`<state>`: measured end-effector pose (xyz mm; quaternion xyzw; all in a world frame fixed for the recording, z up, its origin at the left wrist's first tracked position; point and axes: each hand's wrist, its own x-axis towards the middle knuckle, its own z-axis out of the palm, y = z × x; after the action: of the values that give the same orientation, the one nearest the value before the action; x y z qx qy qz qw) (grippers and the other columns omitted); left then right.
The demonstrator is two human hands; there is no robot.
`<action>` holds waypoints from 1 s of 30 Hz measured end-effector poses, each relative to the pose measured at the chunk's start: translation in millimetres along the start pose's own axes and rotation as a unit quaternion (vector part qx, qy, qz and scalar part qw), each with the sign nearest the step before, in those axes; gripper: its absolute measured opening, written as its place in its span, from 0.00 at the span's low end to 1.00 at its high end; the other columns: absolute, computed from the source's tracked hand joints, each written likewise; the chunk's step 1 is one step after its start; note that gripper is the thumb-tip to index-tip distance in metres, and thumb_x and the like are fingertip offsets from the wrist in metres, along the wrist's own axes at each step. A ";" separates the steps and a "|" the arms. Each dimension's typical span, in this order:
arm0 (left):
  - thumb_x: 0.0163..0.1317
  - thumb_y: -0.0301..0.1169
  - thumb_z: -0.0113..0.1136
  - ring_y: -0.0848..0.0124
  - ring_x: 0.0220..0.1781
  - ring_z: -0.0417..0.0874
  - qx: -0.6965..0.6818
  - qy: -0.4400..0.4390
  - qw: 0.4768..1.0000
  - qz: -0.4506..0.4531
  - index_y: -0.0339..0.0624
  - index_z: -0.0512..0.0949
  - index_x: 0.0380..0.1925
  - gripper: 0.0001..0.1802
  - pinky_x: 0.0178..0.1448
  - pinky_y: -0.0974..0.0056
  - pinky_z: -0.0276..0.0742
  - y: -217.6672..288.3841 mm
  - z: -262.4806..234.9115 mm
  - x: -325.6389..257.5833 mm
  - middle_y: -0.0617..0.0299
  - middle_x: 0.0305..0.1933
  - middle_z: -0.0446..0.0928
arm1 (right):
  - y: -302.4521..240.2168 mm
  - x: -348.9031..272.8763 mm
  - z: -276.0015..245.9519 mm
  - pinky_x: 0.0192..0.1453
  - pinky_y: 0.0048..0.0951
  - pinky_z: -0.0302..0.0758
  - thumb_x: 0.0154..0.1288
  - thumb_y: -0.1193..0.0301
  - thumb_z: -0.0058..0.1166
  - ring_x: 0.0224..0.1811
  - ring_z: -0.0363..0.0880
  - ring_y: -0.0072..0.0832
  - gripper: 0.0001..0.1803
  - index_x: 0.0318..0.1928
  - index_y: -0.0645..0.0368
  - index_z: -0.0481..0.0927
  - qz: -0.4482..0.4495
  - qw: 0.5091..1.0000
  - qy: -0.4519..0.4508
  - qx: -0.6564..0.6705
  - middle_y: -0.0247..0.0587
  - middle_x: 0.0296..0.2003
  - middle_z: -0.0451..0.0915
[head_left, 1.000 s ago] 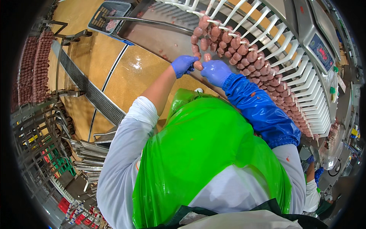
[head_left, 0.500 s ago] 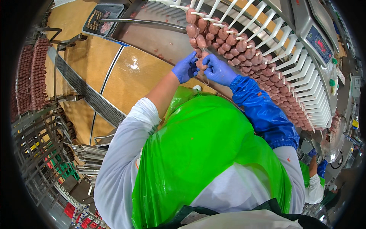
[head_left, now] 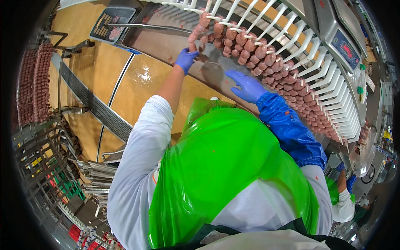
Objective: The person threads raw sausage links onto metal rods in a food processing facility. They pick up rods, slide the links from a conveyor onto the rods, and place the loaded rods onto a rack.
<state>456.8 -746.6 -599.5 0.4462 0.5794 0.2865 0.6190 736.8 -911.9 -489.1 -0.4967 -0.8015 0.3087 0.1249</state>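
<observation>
My left hand (head_left: 186, 61), in a blue glove, closes on the lower end of a string of short pink sausages (head_left: 193, 37). That string slants from a white hook down to my fingers, left of the other hanging links. A thin strand of casing trails from near the left hand toward the right. My right hand (head_left: 246, 86), gloved in blue with a blue sleeve, is apart from the sausages with its fingers stretched to the left, holding nothing. Beside it, many linked sausages (head_left: 287, 81) hang in rows from the white hooks (head_left: 306, 54) of a rack.
Below the hooks lies a metal trough (head_left: 164, 43) with meat scraps and a metal bar across it. A grey crate (head_left: 109, 26) is at its left end. At right stands a scale (head_left: 345, 48). More sausages (head_left: 43, 83) hang far left. A co-worker's arm (head_left: 342, 191) shows at lower right.
My hands have parted. The left moved left, drawing the sausage string aside; the right has let go and shifted slightly right and down, its fingers now straightened.
</observation>
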 end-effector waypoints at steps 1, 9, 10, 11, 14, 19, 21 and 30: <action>0.63 0.41 0.66 0.69 0.46 0.80 -0.007 0.044 0.999 0.009 0.41 0.69 0.62 0.31 0.51 0.59 0.73 -7.6 -7.4 7.2 0.58 0.50 0.80 | 3.9 -10.8 -2.1 0.66 0.43 0.72 0.64 0.65 0.54 0.63 0.73 0.48 0.35 0.71 0.51 0.63 0.022 1.000 -0.002 0.016 0.51 0.65 0.70; 0.71 0.40 0.56 0.68 0.49 0.82 -0.010 0.084 0.996 0.043 0.42 0.72 0.61 0.23 0.46 0.62 0.80 -11.5 -59.5 -5.5 0.59 0.54 0.79 | 44.3 -188.9 10.7 0.61 0.44 0.75 0.64 0.64 0.56 0.58 0.76 0.50 0.30 0.67 0.54 0.70 0.277 0.951 0.123 0.052 0.54 0.61 0.74; 0.72 0.39 0.54 0.66 0.60 0.77 -0.007 0.115 0.993 0.036 0.40 0.71 0.62 0.23 0.55 0.59 0.78 -28.6 -74.3 -3.7 0.57 0.60 0.75 | 45.6 -211.9 6.6 0.61 0.43 0.75 0.64 0.64 0.55 0.58 0.76 0.49 0.30 0.67 0.54 0.70 0.319 0.936 0.141 0.052 0.54 0.60 0.75; 0.72 0.37 0.53 0.66 0.64 0.73 0.035 0.108 0.992 0.059 0.36 0.70 0.63 0.23 0.61 0.57 0.73 -27.2 -65.4 -14.7 0.55 0.64 0.71 | 45.4 -233.7 5.8 0.61 0.42 0.75 0.65 0.63 0.55 0.58 0.76 0.49 0.29 0.66 0.55 0.70 0.359 0.918 0.157 0.057 0.54 0.59 0.75; 0.71 0.32 0.53 0.66 0.57 0.76 0.124 0.062 0.980 0.144 0.32 0.71 0.60 0.21 0.61 0.62 0.72 -57.7 -64.7 -4.0 0.55 0.58 0.76 | 54.1 -308.5 4.5 0.60 0.37 0.75 0.66 0.65 0.56 0.53 0.80 0.39 0.28 0.65 0.57 0.71 0.420 0.848 0.301 0.120 0.49 0.56 0.78; 0.70 0.29 0.52 0.65 0.55 0.77 0.238 -0.024 0.938 0.251 0.31 0.75 0.55 0.17 0.61 0.62 0.71 -20.9 13.5 -31.3 0.54 0.53 0.79 | 111.1 -442.1 -8.0 0.57 0.31 0.76 0.64 0.67 0.60 0.51 0.81 0.30 0.23 0.58 0.62 0.78 0.400 0.659 0.628 0.104 0.44 0.50 0.82; 0.70 0.29 0.52 0.63 0.54 0.78 0.280 -0.034 0.918 0.278 0.31 0.77 0.53 0.16 0.62 0.61 0.71 -3.4 48.9 -44.0 0.52 0.51 0.80 | 139.9 -495.3 -30.2 0.60 0.31 0.75 0.64 0.67 0.62 0.54 0.79 0.29 0.26 0.61 0.61 0.76 0.434 0.522 0.713 0.177 0.44 0.53 0.80; 0.70 0.32 0.54 0.63 0.58 0.79 0.294 -0.069 0.915 0.266 0.33 0.75 0.57 0.19 0.66 0.62 0.71 -9.5 182.7 -108.0 0.52 0.57 0.79 | 270.6 -585.8 -76.7 0.63 0.34 0.70 0.71 0.71 0.49 0.57 0.74 0.33 0.23 0.64 0.62 0.70 0.352 0.677 0.600 0.241 0.43 0.56 0.77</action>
<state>615.3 -885.1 -570.8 0.7646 0.4527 0.2260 0.3994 1248.7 -1309.6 -534.5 -0.7733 -0.2187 0.1477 0.5765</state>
